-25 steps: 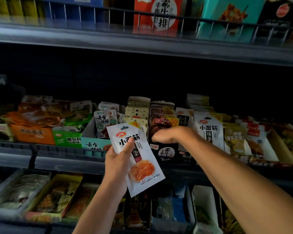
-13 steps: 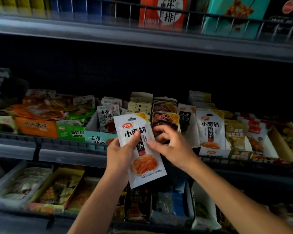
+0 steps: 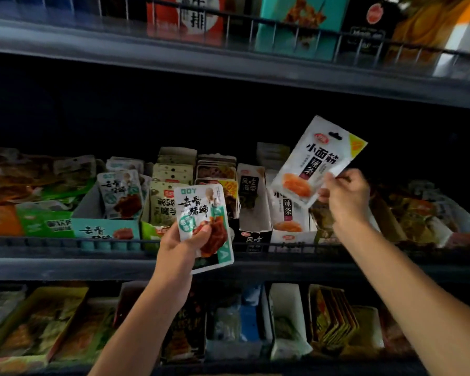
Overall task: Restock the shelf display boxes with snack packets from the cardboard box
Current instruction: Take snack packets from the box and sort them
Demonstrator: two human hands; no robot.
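My right hand (image 3: 343,192) pinches a white plastic noodle-snack packet (image 3: 318,161), tilted, probably directly above its matching white display box (image 3: 288,236); my left hand (image 3: 183,240) grips a teal-trimmed packet (image 3: 201,210).

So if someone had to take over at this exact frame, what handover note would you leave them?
Left hand: grips a white-and-teal packet in front of the middle shelf rail.
Right hand: pinches a white packet with orange food print by its lower edge, raised above the matching white display box.
Done: display boxes on this shelf hold packets.
Left: seat both packets; the teal display box holds the left packet's kind. Cardboard supply box is out of view.
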